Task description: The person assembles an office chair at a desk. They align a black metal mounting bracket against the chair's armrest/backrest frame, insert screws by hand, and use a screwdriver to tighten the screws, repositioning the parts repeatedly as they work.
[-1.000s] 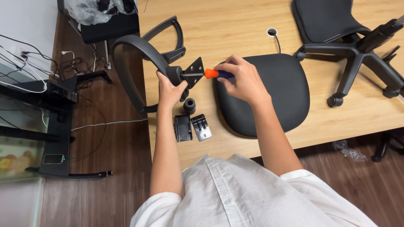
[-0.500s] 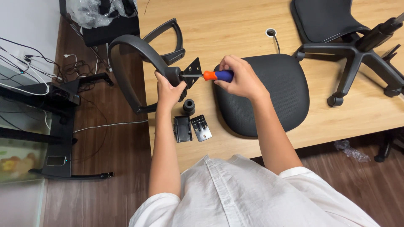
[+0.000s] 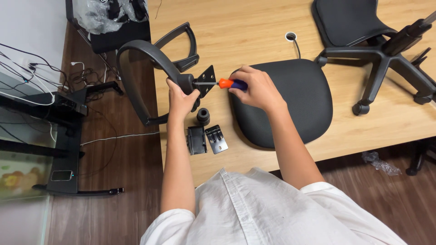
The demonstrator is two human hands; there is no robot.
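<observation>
My left hand (image 3: 180,97) grips the lower end of a black curved chair armrest (image 3: 144,59) just beside its flat mounting bracket (image 3: 205,80). My right hand (image 3: 254,88) holds a screwdriver with an orange and blue handle (image 3: 230,84); its shaft points left into the bracket. Both hands hover over the wooden table (image 3: 245,27). A black seat cushion (image 3: 295,97) lies under my right forearm.
A second armrest (image 3: 181,43) lies behind the first. A small black cylinder part (image 3: 203,116) and two flat metal plates (image 3: 206,139) sit near the front edge. A chair base with castors (image 3: 386,59) and a backrest (image 3: 345,18) lie at the right. A desk frame and cables stand on the floor at left.
Hardly anything differs: the screwdriver stays against the bracket and my right hand has turned slightly on its handle. My left hand keeps its hold on the armrest.
</observation>
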